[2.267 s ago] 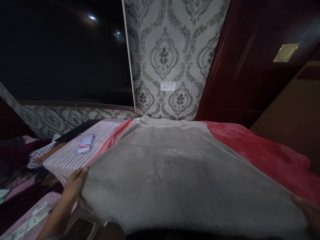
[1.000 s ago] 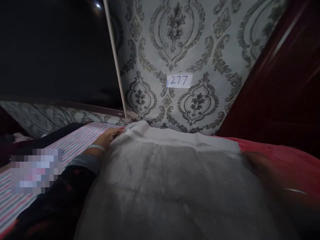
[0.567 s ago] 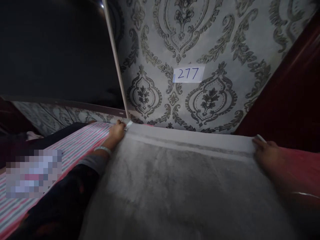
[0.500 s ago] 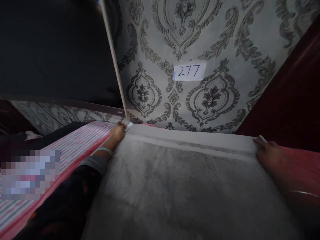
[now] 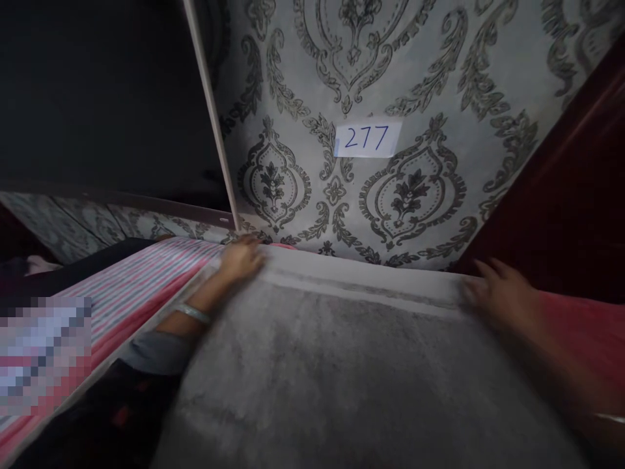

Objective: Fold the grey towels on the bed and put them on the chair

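Along far edge of grey blanket (image 5: 312,371): left hand (image 5: 241,258), right hand (image 5: 502,294) lying on it.

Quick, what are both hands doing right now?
Left hand: on the far edge of the gray fleece blanket; cannot tell if gripping.
Right hand: open, fingers spread and blurred, at the blanket's far edge, holding nothing visible.

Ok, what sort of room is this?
Probably a bedroom: a grey plush blanket and a pink striped bedsheet look like bedding, with damask wallpaper on the wall behind.
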Available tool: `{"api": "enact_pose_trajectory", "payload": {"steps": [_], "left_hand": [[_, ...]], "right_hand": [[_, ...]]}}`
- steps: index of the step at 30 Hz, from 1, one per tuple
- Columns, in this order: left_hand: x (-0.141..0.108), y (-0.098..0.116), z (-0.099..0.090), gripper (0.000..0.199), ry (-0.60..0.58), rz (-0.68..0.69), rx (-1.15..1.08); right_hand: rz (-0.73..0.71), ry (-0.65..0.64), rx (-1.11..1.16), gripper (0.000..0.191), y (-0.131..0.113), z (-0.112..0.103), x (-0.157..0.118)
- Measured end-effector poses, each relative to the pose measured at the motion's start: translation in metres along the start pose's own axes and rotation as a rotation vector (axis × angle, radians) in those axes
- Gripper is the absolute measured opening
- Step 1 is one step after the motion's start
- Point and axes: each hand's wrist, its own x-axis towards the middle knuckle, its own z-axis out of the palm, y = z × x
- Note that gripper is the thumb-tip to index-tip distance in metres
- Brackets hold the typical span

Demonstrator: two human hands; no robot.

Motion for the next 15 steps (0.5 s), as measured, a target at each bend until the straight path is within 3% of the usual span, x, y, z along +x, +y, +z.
{"api": "enact_pose_trajectory", "payload": {"steps": [2,3,5,7,10,15], "left_hand": [[-0.006,0.043,0.014,0.056,-0.162,0.325,-0.088],[-0.011,0.063,0.022,0.058,-0.239,0.425,-0.119],[-0.020,0.090,0.038,0.061,-0.369,0.529,-0.146],[-0.023,0.094,0.046,0.061,-0.430,0.508,-0.135],[-0.017,0.065,0.045,0.058,-0.404,0.306,-0.060],[-0.012,-0.003,0.026,0.048,-0.199,-0.038,-0.018]], "right_hand": [[-0.302,-0.049,0.120,0.065,-0.059,-0.012,-0.006],[-0.435,-0.122,0.170,0.066,-0.089,-0.013,-0.012],[-0.574,-0.298,0.213,0.065,-0.138,-0.007,-0.026],[-0.608,-0.417,0.233,0.064,-0.163,0.005,-0.036],[-0.514,-0.465,0.209,0.064,-0.148,0.020,-0.038],[-0.228,-0.468,0.149,0.064,-0.043,0.028,-0.032]]}}
